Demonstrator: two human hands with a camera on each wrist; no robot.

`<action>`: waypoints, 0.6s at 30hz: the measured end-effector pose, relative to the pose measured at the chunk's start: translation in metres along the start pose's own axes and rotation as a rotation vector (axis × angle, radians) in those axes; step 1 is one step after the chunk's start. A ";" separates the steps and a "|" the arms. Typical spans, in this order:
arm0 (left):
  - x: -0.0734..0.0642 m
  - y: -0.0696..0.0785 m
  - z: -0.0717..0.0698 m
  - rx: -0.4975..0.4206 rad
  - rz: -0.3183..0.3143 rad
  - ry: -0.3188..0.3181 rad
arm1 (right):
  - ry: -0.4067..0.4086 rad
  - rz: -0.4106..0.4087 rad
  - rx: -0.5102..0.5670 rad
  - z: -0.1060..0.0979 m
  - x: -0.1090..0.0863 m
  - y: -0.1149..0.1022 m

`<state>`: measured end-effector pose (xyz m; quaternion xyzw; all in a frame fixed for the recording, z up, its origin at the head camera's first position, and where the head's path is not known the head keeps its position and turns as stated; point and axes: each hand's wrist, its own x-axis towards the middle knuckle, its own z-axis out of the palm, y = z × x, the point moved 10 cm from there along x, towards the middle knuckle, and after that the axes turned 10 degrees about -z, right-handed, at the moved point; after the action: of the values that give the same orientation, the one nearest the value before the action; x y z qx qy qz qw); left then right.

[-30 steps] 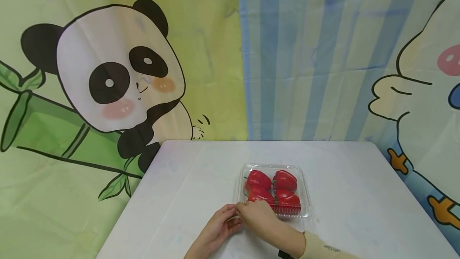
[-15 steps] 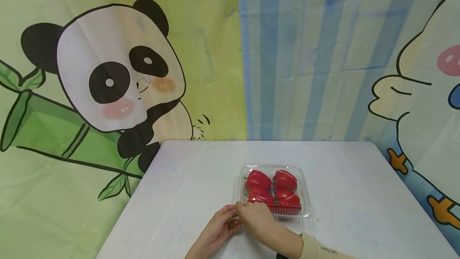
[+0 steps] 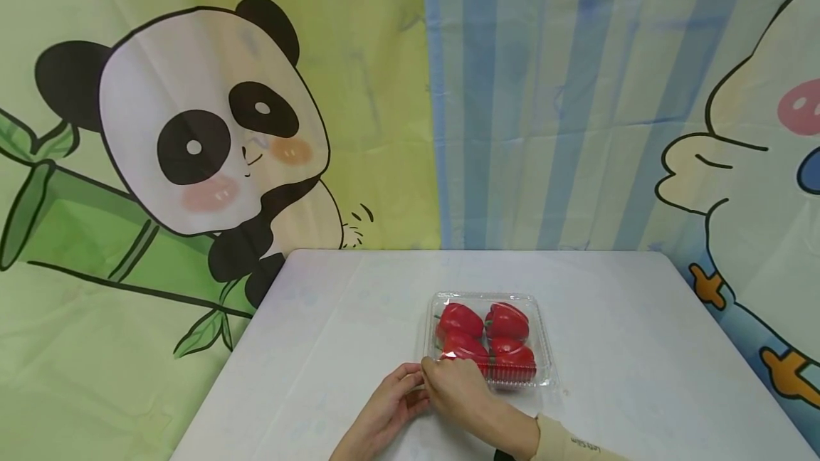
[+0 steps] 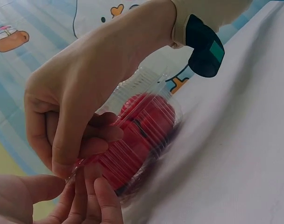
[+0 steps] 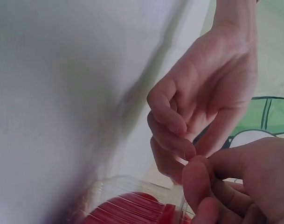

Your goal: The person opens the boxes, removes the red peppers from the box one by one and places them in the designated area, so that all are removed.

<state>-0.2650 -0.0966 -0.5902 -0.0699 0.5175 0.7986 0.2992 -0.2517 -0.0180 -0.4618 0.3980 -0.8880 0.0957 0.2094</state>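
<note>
A clear plastic clamshell box (image 3: 543, 340) lies on the white table, with several red bell peppers (image 3: 461, 320) visible through its lid. Both hands meet at its near left corner. My left hand (image 3: 387, 407) comes from the left and pinches the rim there between thumb and fingers, as the left wrist view shows. Directly beside it, my right hand (image 3: 464, 395) pinches the same corner from above, its other fingers curled over the box. In the right wrist view, the fingertips of both hands come together at the box's edge. The right hand hides part of the front side.
The white table (image 3: 333, 319) extends around the box on all sides. Behind it hangs a cartoon curtain (image 3: 371, 91) with a panda and stripes. A dark band (image 4: 204, 46) sits on the right wrist below a beige sleeve (image 3: 570, 443).
My right wrist and sleeve have shifted slightly to the left since a second ago. The fingers stay at the same corner, and the box and peppers keep their place.
</note>
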 end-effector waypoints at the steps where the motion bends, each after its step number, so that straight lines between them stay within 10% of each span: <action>1: 0.000 0.000 0.000 0.004 0.004 0.006 | 0.009 -0.003 0.003 0.000 0.000 0.000; 18: 0.002 0.016 -0.002 0.150 0.126 0.182 | 0.068 0.041 0.086 0.000 -0.002 0.005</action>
<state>-0.2759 -0.1025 -0.5793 -0.0871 0.6040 0.7653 0.2048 -0.2538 -0.0136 -0.4622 0.3850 -0.8834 0.1513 0.2203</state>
